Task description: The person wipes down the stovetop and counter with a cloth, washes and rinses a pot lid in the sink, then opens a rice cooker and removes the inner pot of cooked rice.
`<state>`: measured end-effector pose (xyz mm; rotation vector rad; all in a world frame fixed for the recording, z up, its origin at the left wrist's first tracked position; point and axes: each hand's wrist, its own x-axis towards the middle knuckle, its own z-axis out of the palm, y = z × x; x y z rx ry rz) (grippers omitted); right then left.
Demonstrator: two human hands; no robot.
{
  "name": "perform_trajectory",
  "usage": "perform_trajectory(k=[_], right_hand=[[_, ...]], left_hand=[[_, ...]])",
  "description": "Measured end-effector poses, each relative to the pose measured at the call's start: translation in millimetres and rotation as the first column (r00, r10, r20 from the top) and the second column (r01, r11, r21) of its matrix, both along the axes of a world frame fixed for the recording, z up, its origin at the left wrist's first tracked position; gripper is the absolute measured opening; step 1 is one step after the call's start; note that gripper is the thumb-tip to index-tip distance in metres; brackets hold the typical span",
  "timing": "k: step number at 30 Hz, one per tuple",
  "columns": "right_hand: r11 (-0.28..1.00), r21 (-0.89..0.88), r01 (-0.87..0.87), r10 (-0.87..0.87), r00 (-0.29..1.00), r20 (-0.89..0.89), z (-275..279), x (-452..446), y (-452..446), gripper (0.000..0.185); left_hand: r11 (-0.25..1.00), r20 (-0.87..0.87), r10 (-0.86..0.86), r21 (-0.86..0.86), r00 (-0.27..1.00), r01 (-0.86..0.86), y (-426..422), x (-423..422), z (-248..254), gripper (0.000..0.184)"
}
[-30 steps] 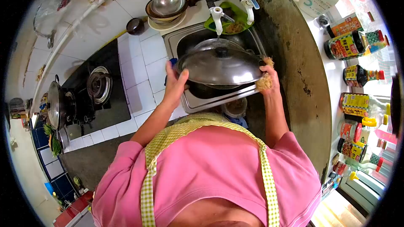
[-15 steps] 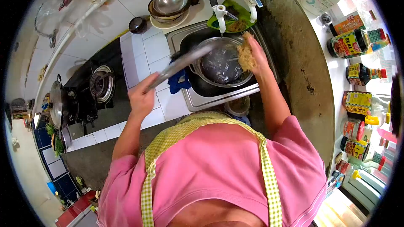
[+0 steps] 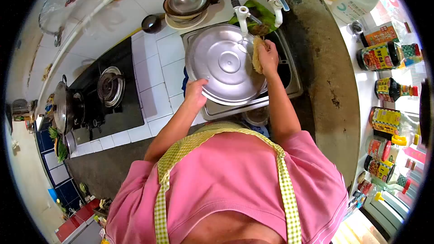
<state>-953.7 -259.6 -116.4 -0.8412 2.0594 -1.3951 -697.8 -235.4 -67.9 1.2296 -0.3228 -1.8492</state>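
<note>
Over the sink (image 3: pixel 289 81) lies a round metal lid (image 3: pixel 217 79), its inner side facing up. My left hand (image 3: pixel 195 94) grips the lid's lower left rim, thumb on top. In my right hand (image 3: pixel 268 56) is a tan fibrous scrubber (image 3: pixel 257 54), held at the lid's right edge. A white faucet (image 3: pixel 242 17) stands just above the lid, with water falling on its upper right part. The pot in the sink is hidden under the lid.
Stacked metal bowls (image 3: pixel 186 2) and a dark ladle (image 3: pixel 151 24) are behind the sink. A green basket (image 3: pixel 260 13) sits behind the faucets. Left is a black stove (image 3: pixel 122 108) with a wok (image 3: pixel 61 107). Sauce bottles (image 3: pixel 379 56) line the right ledge.
The lid has gone from domed side up, through edge-on at the left, to inner side up over the sink. My right hand has brought the scrubber to its right edge.
</note>
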Motion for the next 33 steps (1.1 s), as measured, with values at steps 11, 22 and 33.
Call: perform_trajectory(k=[11,22,33], right_hand=[[0.962,0.205,-0.18,0.261,0.826,-0.5,-4,-3,-58,0.03],[0.613,-0.029,-0.79,0.658,0.531,-0.534,11,92,-36,0.017],[0.679,0.121,-0.724,0.688,0.57,-0.45,35,112,31,0.028]], left_hand=[[0.967,-0.15,-0.206,0.12,0.967,0.225,-12,-32,-63,0.044],[0.972,-0.132,-0.228,0.027,0.965,0.234,-33,-41,-57,0.045],[0.925,-0.719,-0.263,0.002,0.643,0.38,-52,-22,-39,0.034]])
